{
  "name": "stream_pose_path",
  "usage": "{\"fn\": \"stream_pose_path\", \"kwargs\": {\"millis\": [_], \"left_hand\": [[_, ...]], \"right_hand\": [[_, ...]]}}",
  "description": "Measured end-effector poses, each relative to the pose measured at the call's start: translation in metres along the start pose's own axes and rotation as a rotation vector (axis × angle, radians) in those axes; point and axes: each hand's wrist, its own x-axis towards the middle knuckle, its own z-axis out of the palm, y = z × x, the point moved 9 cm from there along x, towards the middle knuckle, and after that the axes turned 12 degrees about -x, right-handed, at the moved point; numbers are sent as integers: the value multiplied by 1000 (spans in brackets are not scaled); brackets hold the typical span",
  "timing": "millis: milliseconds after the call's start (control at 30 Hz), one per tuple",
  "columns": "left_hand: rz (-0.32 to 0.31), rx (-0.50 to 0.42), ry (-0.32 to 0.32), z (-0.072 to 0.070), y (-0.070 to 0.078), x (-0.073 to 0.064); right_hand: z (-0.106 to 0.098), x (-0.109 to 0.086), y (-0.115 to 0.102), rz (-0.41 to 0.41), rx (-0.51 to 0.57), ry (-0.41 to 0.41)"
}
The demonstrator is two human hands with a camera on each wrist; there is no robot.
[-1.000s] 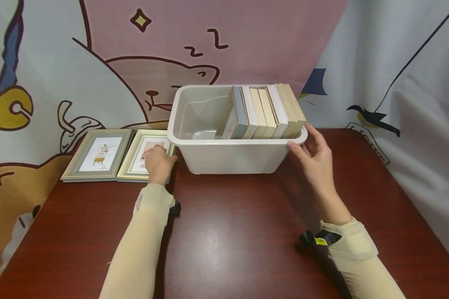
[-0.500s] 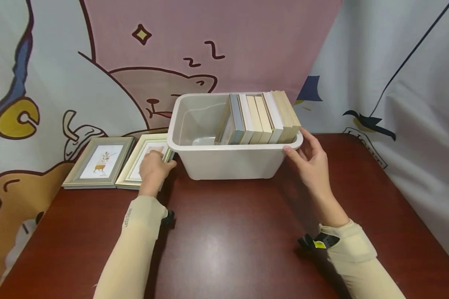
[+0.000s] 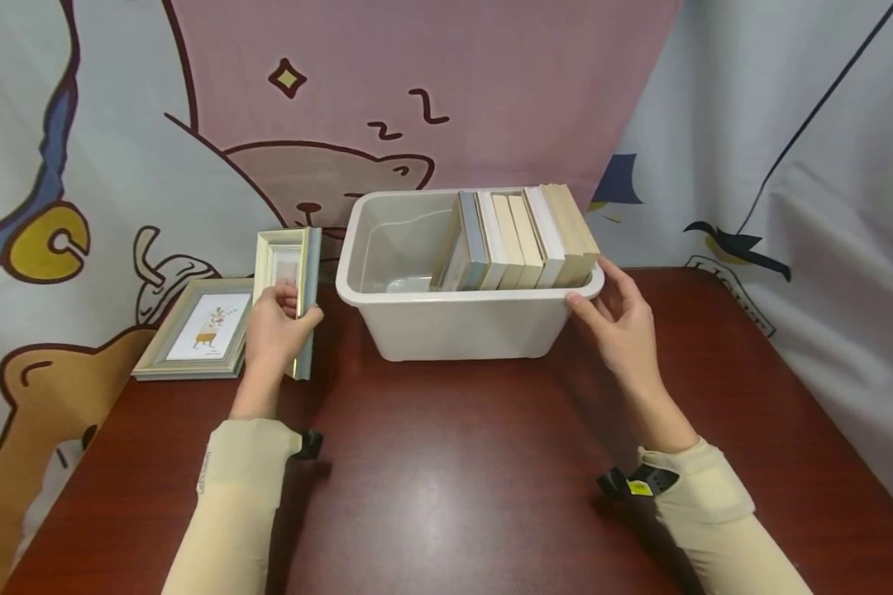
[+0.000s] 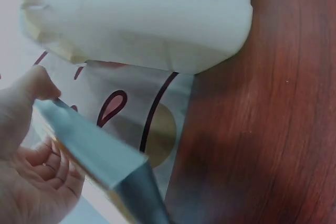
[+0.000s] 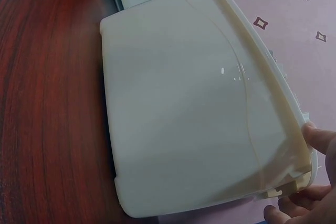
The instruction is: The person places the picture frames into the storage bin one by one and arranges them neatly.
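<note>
My left hand (image 3: 274,326) grips a cream picture frame (image 3: 308,273) by its side, thumb on the blue-grey edge and fingers across the front. The frame is tilted up, left of the white plastic bin (image 3: 454,326). In the left wrist view the held picture frame (image 4: 97,142) shows its pale blue side below the bin. My right hand (image 3: 621,330) holds the bin's right front corner, its thumb on the rim (image 5: 310,153). Several picture frames (image 3: 524,240) stand on edge in the bin's right part, in blue-grey, white and cream.
Another picture frame (image 3: 201,330) with a potted-plant print lies flat on the brown table (image 3: 432,463) at the left. A cartoon-printed curtain (image 3: 521,91) hangs behind the table. The bin's left part (image 3: 398,240) shows its bare inner wall.
The left hand has lifted the cream picture frame from lying flat to tilted up, and drawn it slightly left. The right hand stays at the bin's corner.
</note>
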Motion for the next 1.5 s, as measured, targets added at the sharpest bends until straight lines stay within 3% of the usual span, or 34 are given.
{"fn": "stream_pose_path", "kwargs": {"millis": [133, 267, 467, 600, 967, 1267, 1367, 1500], "left_hand": [[50, -111, 45, -11, 5, -5], [143, -200, 106, -22, 18, -10], [278, -201, 166, -34, 48, -17], [385, -187, 170, -38, 70, -21], [676, -118, 107, -33, 138, -39], [846, -136, 20, -16, 192, -51], [878, -194, -22, -7, 204, -51], [847, -300, -95, 9, 212, -47]], "right_hand": [[1, 0, 2, 10, -4, -6], [2, 0, 4, 6, -8, -7], [2, 0, 4, 7, 10, -3], [2, 0, 5, 14, 31, 6], [2, 0, 3, 19, 43, 11], [0, -1, 3, 16, 12, 23], [0, -1, 4, 17, 15, 23], [0, -2, 4, 18, 18, 19]]}}
